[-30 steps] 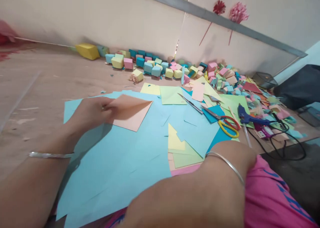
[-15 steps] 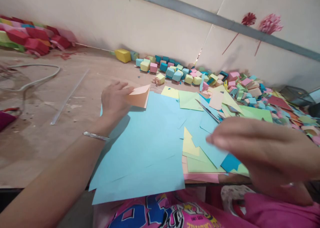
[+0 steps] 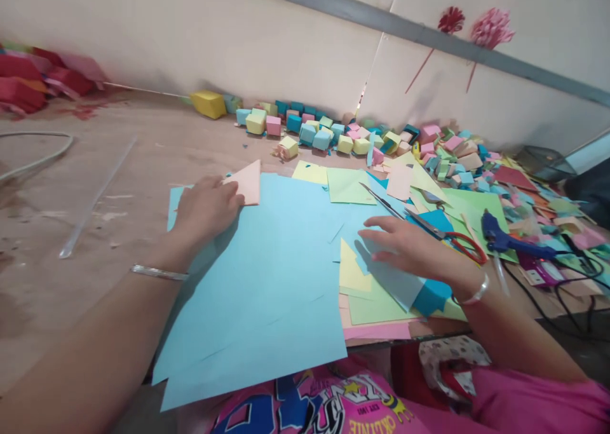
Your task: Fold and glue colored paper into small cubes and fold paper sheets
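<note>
A folded piece of peach paper (image 3: 250, 185) lies at the far left part of a large light-blue paper sheet (image 3: 267, 269). My left hand (image 3: 207, 208) is on its left side, fingers gripping and partly covering it. The blue sheet hangs over the front table edge. To the right, my right hand (image 3: 405, 246) hovers with fingers apart and nothing in them, above yellow (image 3: 355, 272) and green paper pieces (image 3: 381, 308). Just beyond that hand are scissors (image 3: 464, 244) with red-orange handles, their blades apart.
Several small paper cubes (image 3: 321, 138) line the wall, piling up toward the right. A blue glue gun (image 3: 515, 242) with black cables lies at right. At left are a clear stick (image 3: 98, 199), a white cable (image 3: 52, 135) and red paper boxes (image 3: 19, 88). Two paper flowers (image 3: 492, 28) hang on the wall.
The peach paper, tilted up before, now lies flatter under my left hand. My right hand has moved away from the camera, down toward the papers, and spread its fingers, uncovering the scissors and glue gun.
</note>
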`<state>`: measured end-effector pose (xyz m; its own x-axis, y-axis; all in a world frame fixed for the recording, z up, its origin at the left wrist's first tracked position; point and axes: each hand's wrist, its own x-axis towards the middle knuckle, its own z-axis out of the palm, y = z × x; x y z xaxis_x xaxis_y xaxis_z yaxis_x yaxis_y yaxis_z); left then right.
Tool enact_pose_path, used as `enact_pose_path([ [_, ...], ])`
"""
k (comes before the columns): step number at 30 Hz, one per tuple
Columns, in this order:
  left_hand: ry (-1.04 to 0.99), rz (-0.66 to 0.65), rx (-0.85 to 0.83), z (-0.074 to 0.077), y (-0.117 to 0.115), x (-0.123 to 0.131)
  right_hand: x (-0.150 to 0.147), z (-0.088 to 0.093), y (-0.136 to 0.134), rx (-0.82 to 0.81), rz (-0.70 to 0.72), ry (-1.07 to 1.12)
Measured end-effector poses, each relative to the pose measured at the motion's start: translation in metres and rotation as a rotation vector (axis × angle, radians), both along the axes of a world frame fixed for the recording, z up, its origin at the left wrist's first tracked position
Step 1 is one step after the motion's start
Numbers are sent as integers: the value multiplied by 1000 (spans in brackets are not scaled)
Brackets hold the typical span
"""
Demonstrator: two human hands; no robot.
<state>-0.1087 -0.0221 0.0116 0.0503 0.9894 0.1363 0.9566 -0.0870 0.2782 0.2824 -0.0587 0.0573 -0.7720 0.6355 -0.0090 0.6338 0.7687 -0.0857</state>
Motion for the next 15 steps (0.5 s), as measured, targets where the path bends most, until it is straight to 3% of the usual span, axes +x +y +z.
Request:
enact_pose_path([
  [4, 148, 114, -27, 4, -3, 8, 10, -15, -16, 13, 79, -1],
  [10, 139, 66, 28, 7, -6, 12, 16, -26, -29, 248, -90, -23],
  [15, 78, 25, 101, 1, 0, 6, 33, -21, -64, 66, -152, 19],
])
